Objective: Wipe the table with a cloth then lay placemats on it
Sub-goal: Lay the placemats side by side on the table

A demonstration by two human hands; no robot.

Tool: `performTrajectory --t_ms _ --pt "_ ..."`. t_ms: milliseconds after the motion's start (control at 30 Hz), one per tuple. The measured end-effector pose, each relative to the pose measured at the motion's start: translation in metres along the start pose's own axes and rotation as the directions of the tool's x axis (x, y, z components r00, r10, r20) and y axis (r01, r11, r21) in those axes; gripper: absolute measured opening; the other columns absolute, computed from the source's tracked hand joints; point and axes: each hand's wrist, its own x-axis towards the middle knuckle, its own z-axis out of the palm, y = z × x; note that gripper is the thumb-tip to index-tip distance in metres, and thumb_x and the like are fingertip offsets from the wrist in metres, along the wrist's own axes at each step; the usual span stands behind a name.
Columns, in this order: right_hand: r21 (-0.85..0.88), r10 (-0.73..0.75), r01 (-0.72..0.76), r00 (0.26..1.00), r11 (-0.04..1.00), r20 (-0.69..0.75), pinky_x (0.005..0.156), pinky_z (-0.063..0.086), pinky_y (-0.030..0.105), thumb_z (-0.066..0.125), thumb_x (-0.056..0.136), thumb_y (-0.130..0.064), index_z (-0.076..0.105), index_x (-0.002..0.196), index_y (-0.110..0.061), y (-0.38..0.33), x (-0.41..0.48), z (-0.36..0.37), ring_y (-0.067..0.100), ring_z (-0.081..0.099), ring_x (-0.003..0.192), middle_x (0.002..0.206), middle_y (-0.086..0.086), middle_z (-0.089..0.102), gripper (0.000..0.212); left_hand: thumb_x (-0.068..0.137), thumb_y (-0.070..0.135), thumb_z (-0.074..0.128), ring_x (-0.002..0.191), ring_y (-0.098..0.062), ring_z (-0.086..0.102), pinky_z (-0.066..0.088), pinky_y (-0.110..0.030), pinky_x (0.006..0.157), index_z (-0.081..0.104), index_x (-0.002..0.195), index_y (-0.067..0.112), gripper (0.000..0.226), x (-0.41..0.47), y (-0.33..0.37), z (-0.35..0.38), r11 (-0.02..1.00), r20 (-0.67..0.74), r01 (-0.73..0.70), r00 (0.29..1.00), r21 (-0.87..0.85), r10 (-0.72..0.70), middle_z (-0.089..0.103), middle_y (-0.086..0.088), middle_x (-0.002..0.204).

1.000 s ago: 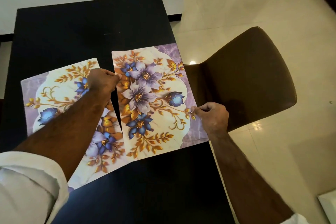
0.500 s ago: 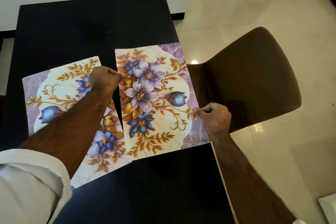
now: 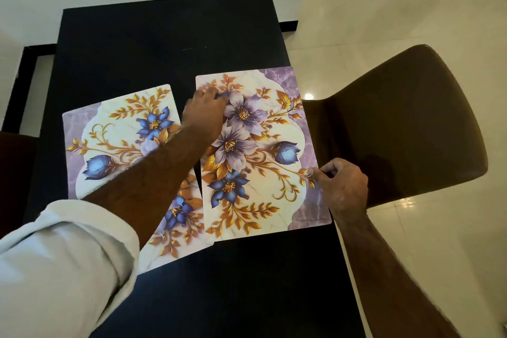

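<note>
Left hand [image 3: 204, 112] presses flat on the right floral placemat [image 3: 260, 151]; right hand [image 3: 341, 186] pinches its edge on the black table [image 3: 164, 44].

Two floral placemats lie on one black table [image 3: 153, 44]: the left placemat [image 3: 109, 145] at about nine o'clock and the right placemat [image 3: 274, 162] near centre. Two hands show, the left hand [image 3: 204, 115] and right hand [image 3: 343, 189]. One brown chair [image 3: 406, 123] stands at three o'clock.
</note>
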Motion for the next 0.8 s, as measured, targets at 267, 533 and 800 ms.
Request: performTrajectory --t_ms 267,533,800 --pt "0.043 -0.075 0.075 0.997 0.996 -0.003 0.077 0.064 0.028 0.088 0.094 -0.032 0.086 0.112 -0.016 0.003 0.000 -0.003 0.010 0.075 0.093 0.106 0.000 0.083 0.025 0.110 0.022 0.066 0.151 -0.044 0.043 0.052 -0.059 0.117 0.053 0.164 0.020 0.056 -0.001 0.002 -0.003 0.999 0.041 0.040 0.998 0.029 -0.041 0.050 -0.013 0.166" --pt "0.096 -0.041 0.040 0.999 0.995 0.004 0.075 0.065 0.029 0.089 0.092 -0.035 0.085 0.110 -0.017 -0.001 -0.006 -0.006 0.007 0.074 0.090 0.103 -0.004 0.083 0.025 0.110 0.028 0.066 0.148 -0.042 0.046 0.056 -0.059 0.114 0.061 0.158 0.018 0.049 0.001 0.003 -0.004 0.996 0.048 0.091 0.995 0.024 -0.092 0.052 -0.014 0.162" --pt "0.113 -0.028 0.026 0.999 0.993 0.016 0.069 0.058 0.021 0.089 0.092 -0.034 0.085 0.114 -0.016 0.000 -0.005 -0.005 0.007 0.074 0.094 0.109 -0.001 0.084 0.029 0.110 0.027 0.067 0.150 -0.042 0.044 0.048 -0.059 0.121 0.056 0.162 0.019 0.053 -0.003 0.004 -0.010 0.996 0.060 0.084 0.995 0.019 -0.085 0.051 -0.014 0.166"
